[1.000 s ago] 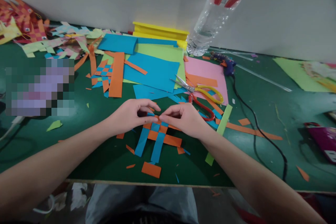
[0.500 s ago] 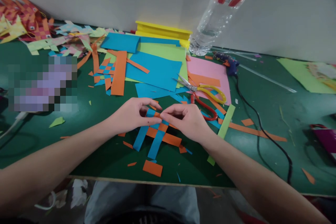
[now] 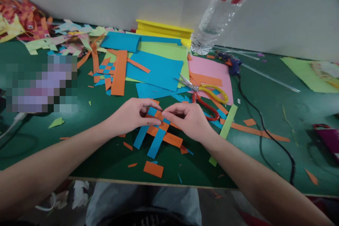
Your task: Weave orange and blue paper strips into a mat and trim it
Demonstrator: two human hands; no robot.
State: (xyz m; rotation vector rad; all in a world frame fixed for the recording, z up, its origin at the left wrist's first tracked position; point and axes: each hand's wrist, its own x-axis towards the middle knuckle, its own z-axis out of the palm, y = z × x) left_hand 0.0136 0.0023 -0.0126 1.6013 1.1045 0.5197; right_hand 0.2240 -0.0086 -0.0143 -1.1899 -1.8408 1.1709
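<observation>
A small weave of blue and orange paper strips (image 3: 156,135) lies on the green table (image 3: 106,155) in front of me. My left hand (image 3: 131,114) pinches its upper left edge, fingers closed on the strips. My right hand (image 3: 189,120) pinches the upper right edge, thumb and forefinger closed on an orange strip. Loose blue strip ends hang down toward me below both hands. Part of the weave is hidden under my fingers.
Yellow and red handled scissors (image 3: 205,97) lie just beyond my right hand. Behind them are stacked blue, green and pink paper sheets (image 3: 159,67), a clear plastic bottle (image 3: 217,17), a glue gun (image 3: 229,63) with black cord, and woven paper pieces (image 3: 31,31) at far left.
The weave has been lifted slightly and turned, its strips now slanting. Both hands stayed together over it, shifting only a little.
</observation>
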